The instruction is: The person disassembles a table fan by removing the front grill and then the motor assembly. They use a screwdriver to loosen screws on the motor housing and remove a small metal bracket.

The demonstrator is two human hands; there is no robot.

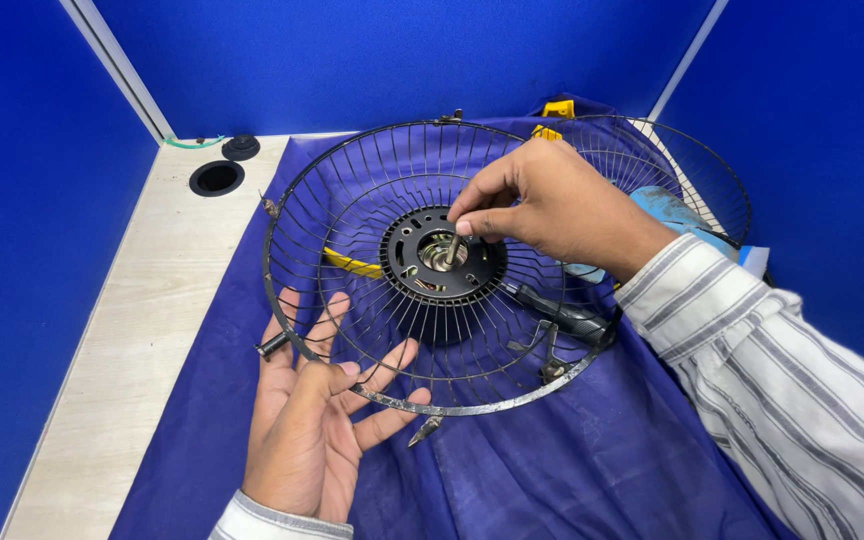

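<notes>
A black wire fan guard [352, 180] lies bowl-up on a blue cloth [592, 460]. At its centre is a black round hub plate [407, 265] with a metal motor shaft [450, 250] sticking up. My right hand [552, 205] reaches in from the right and pinches the top of the shaft with thumb and forefinger. My left hand [317, 410] lies palm up under the guard's near rim, fingers spread and touching the wires. A second wire guard [697, 165] sits behind my right hand.
A black-handled tool [562, 315] lies under the guard at the right. A light-blue fan part [667, 212] and yellow pieces [556, 108] sit at the back. The pale wooden desk [152, 300] has a round cable hole [217, 178] and a black cap [241, 147]. Blue partition walls surround it.
</notes>
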